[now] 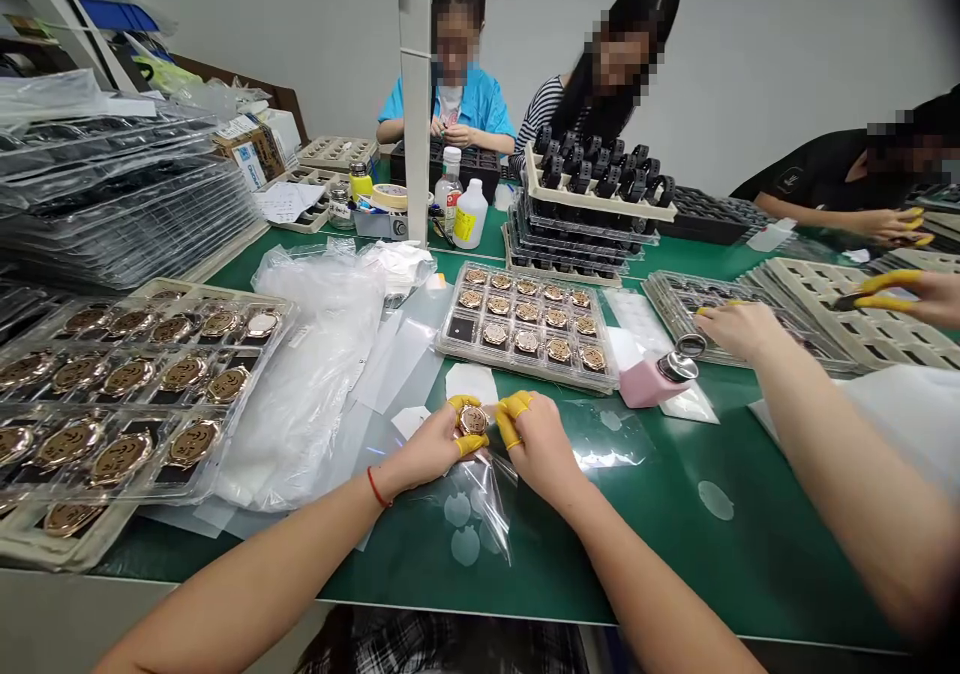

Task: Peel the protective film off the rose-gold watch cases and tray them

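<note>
My left hand (431,444), with yellow finger cots, grips a rose-gold watch case (472,420) between thumb and fingers, its round flat face turned up. Close on its right is my right hand (544,442), thumb and finger in yellow cots pinched together; whatever is between them is too small to make out. Below both hands lies a clear plastic film (491,514) with several round film pieces (465,546) around it. Just beyond the hands, a white paper sheet (471,382) rests before a tray (517,362) of similar watch cases, one compartment showing no case.
At left, a larger tray (64,552) holds more watch cases beside plastic bags (300,404). A pink pump bottle (651,382) stands at right, near a co-worker's reaching arm (817,404). Behind are stacked trays of black watches (592,194), bottles (470,216) and a post (416,104).
</note>
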A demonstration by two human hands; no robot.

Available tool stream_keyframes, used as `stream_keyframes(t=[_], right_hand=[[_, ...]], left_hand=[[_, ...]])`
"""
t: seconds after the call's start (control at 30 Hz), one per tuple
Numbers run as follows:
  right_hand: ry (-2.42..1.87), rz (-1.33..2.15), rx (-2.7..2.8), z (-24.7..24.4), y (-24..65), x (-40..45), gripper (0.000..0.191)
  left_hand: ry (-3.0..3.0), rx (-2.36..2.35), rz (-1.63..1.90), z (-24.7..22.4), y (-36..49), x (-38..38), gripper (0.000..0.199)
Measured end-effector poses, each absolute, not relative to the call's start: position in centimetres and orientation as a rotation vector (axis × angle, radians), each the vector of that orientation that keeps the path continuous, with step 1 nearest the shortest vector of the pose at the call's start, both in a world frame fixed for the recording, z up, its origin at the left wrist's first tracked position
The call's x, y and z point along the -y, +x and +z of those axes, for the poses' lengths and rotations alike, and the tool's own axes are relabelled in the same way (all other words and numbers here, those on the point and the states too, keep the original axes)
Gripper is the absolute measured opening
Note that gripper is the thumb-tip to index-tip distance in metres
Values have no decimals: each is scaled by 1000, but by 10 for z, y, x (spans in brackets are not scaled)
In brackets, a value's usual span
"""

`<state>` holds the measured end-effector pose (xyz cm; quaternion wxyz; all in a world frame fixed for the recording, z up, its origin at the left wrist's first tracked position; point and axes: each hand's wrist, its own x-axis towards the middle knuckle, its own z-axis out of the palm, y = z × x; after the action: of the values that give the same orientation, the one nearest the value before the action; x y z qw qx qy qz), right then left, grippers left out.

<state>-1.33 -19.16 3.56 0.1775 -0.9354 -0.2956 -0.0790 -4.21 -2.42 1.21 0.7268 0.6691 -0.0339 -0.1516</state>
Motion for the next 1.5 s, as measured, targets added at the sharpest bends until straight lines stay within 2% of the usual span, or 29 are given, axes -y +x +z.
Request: stream_keyframes(t=[0.23, 0.47, 0.57, 0.7, 0.8, 0.87, 0.97, 1.1, 1.17, 1.27, 1.4, 1.5], right_hand=[[-2847, -39, 940, 36, -18, 181, 14], [-2860, -125, 859, 35, -16, 178, 18], [-2750, -101, 779, 32, -11, 181, 20], [-2358, -23, 542, 23, 10, 204, 25], [-2395, -64, 308, 18, 27, 225, 34], [-2485, -128, 231, 19, 28, 228, 31], [-2407, -153, 308, 22, 16, 211, 33], [-2193, 69, 535, 29, 11, 168, 41], [-2260, -10, 531, 38, 29, 150, 38], [-2394, -205, 408, 55, 73, 128, 29], [-2544, -258, 363, 63, 119, 105, 24], [-2659, -311, 399, 63, 136, 95, 25]], left_hand=[[1441, 140, -343, 10, -41, 24, 35], [1339, 196, -430, 19, -44, 23, 40], [1316, 171, -461, 22, -46, 24, 47], [1334, 108, -431, 22, -46, 23, 54], [1293, 54, -434, 26, -44, 22, 62], [1277, 31, -432, 30, -44, 22, 67], [1268, 64, -408, 34, -45, 25, 71], [1237, 112, -334, 30, -44, 27, 74], [1257, 64, -260, 27, -43, 25, 76], [1306, -42, -250, 25, -40, 21, 72], [1322, -48, -286, 22, -37, 19, 56], [1330, -28, -277, 18, -35, 19, 52]])
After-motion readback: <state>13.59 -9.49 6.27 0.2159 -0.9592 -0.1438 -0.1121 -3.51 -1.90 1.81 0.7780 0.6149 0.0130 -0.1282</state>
